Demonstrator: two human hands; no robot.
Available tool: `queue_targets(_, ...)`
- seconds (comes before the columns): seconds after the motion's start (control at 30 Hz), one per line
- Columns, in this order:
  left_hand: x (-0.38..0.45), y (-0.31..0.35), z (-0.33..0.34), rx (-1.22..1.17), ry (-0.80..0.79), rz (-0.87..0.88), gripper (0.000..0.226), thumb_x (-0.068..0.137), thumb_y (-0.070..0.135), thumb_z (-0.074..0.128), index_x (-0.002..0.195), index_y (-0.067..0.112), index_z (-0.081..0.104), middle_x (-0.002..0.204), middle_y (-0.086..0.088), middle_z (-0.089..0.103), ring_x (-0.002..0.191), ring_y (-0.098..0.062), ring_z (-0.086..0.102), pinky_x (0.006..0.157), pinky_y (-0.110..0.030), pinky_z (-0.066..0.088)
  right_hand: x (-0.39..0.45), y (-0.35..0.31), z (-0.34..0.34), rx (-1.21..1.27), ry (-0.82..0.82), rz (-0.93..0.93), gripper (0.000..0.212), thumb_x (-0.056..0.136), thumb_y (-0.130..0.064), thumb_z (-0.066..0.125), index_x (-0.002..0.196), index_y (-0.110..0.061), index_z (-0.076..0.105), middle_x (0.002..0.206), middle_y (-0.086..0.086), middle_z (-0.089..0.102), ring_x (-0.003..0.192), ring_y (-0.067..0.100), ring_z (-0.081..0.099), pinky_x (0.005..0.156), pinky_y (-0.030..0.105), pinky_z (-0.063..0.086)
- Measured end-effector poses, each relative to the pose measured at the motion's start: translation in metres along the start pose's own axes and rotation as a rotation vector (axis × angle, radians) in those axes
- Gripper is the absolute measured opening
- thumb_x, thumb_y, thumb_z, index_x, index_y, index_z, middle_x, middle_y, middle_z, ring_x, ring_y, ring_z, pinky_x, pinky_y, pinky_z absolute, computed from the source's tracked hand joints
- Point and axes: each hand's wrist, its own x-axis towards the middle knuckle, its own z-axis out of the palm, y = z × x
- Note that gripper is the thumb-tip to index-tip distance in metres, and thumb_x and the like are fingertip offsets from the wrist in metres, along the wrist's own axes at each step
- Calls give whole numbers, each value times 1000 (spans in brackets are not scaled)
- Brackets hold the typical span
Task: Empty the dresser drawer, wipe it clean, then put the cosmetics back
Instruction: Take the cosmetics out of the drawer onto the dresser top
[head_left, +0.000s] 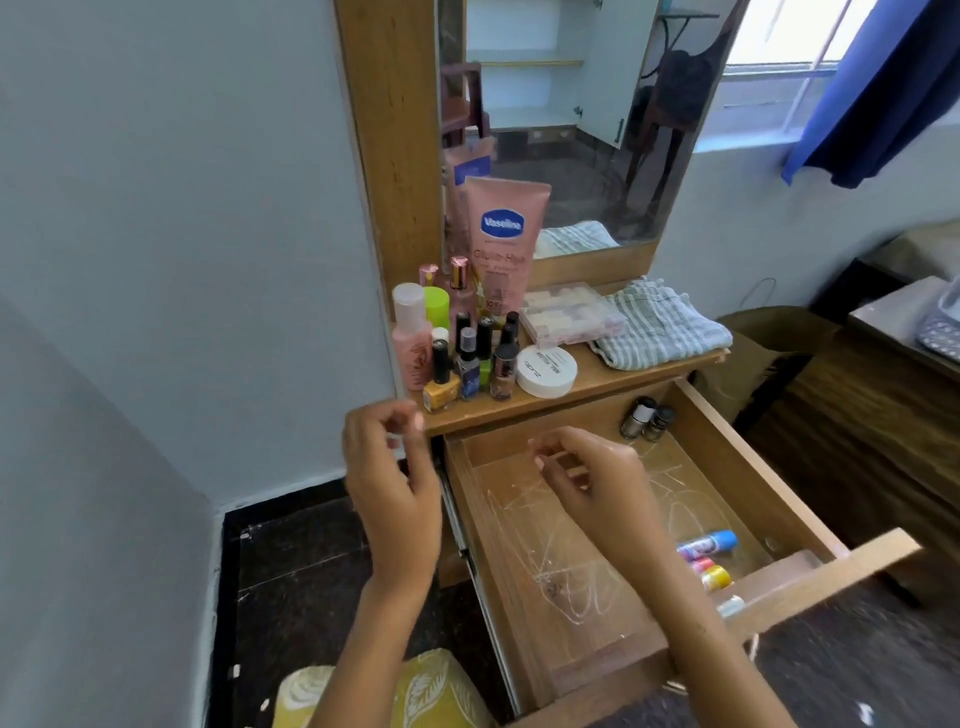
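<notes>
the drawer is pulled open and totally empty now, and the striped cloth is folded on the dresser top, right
Not quite. The head view shows the drawer pulled open but not empty: two small bottles stand in its back corner and a few small tubes lie near its front. The striped cloth is folded on the dresser top, as you said.
</notes>
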Motion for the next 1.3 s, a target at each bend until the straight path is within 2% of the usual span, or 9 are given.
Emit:
queue_targets(0.17,-55,30,17,0,-436,94,12,89,7,60,100,12,60,96,6,54,92,-8,55,78,-23,48,-13,43,-71,-519,-534,301,20,87,-17,66,98,-34,68,96,-19,66,84,0,60,76,16,50)
queue_targets(0.3,-70,38,33,17,-579,109,14,87,9,62,99,17,62,98,10,55,94,-2,53,80,-19,46,-28,72,-92,-782,-673,382,22,86,-15,65,101,-31,68,103,-9,65,95,9,61,59,12,39)
queue_targets(0.5,-79,39,44,59,-705,160,17,87,9,61,99,21,61,97,12,54,92,0,51,77,-18,47,-30,90,-90,-830,-765,250,32,87,-11,63,115,-26,63,112,-5,63,103,11,59,74,15,45)
queue_targets(0.7,-82,34,47,126,-694,165,22,83,7,65,100,21,62,99,12,55,92,-1,51,78,-14,45,-20,103,-80,-908,-827,182,14,86,-21,60,99,-22,65,99,-2,65,90,17,63,75,27,54)
queue_targets(0.83,-75,32,48,215,-547,160,38,80,3,66,115,16,61,120,3,57,112,-9,51,99,-23,41,-18,96,-80,-736,-748,186,20,87,-39,60,98,-23,60,92,-7,65,84,14,63,73,27,54)
queue_targets(0.97,-57,18,48,499,-522,217,63,83,11,64,141,11,38,151,-10,29,140,-24,23,114,-45,20,-1,57,-80,-308,-515,185,15,78,-29,72,88,-24,61,86,-12,61,77,2,59,68,19,51)
queue_targets(1.1,-52,6,46,666,-626,191,85,76,21,72,145,6,25,155,-15,14,143,-27,13,114,-43,3,29,9,-67,36,-225,193,16,74,-21,78,84,-26,66,85,-9,63,77,6,59,65,18,51)
queue_targets(1.2,-53,2,48,737,-652,174,91,73,28,74,145,3,25,154,-16,14,142,-29,15,112,-43,2,55,-8,-52,158,-55,278,22,69,-16,82,81,-26,66,80,-11,64,66,-1,56,58,8,45)
queue_targets(1.3,-54,1,52,755,-615,184,89,74,32,72,144,3,26,154,-15,17,141,-29,17,111,-44,6,74,-11,-37,195,22,315,25,67,-11,83,82,-23,67,76,-11,65,60,-4,57,61,9,48)
